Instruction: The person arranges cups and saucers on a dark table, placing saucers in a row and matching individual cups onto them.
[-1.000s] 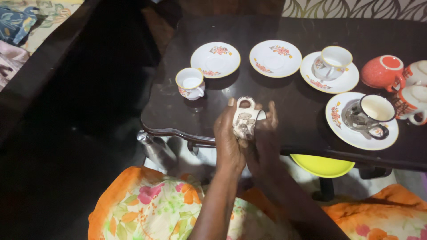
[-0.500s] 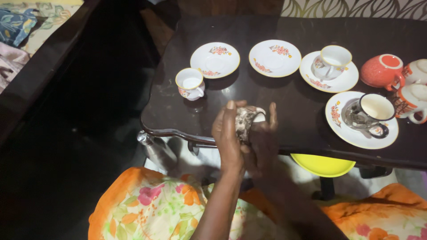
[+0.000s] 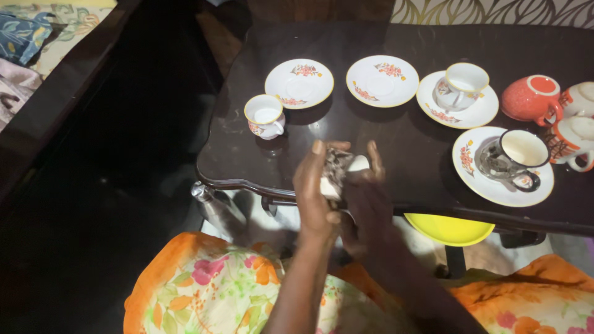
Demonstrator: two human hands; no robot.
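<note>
Head view: left hand (image 3: 314, 192) and right hand (image 3: 365, 198) each keep a clenched grip around 1 small white patterned ceramic cup (image 3: 337, 170), above the dark wooden worktop (image 3: 396, 148) edge. Firm support underneath seems wise.

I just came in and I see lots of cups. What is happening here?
A person sits at a dark table and holds one patterned cup between both hands, the left hand and the right hand, at the table's near edge. On the table are two bare flowered saucers, a small cup beside them, two cups on saucers, and an orange mug at the right.
</note>
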